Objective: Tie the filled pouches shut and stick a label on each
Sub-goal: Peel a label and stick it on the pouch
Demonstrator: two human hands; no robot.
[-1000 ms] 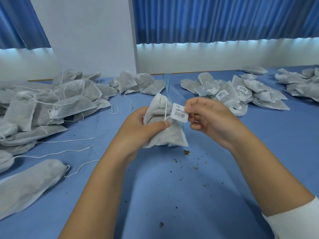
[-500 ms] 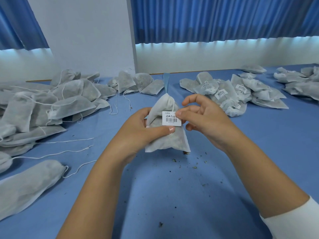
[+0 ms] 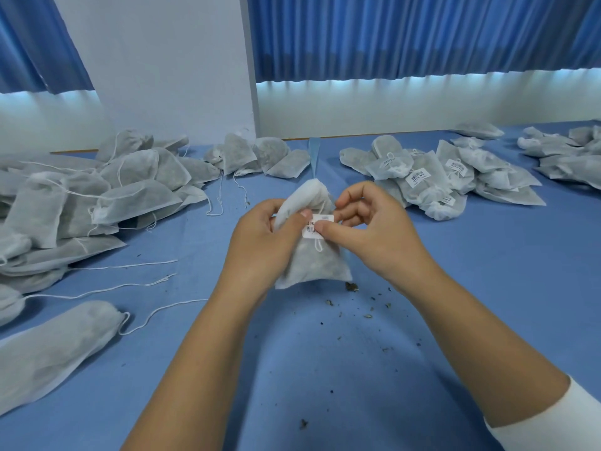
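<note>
A filled white pouch [image 3: 312, 262] stands upright above the blue table, its tied neck pointing up. My left hand [image 3: 260, 242] grips its left side, thumb against the front. A white barcode label [image 3: 314, 226] lies on the pouch's upper front. My right hand [image 3: 374, 229] pinches the label's right edge between thumb and fingers and presses it onto the pouch. A short loop of white string [image 3: 318, 246] hangs just below the label.
Unlabelled pouches [image 3: 97, 196] with loose strings are heaped at the left, and one lies at the near left [image 3: 55, 349]. Labelled pouches [image 3: 432, 180] are piled at the right, with more at the far right [image 3: 566, 154]. Dark crumbs [image 3: 351, 288] dot the blue table [image 3: 325, 369].
The label went from held beside the pouch to lying on its front. My right thumb has come over the label's edge, and both hands have closed in on it.
</note>
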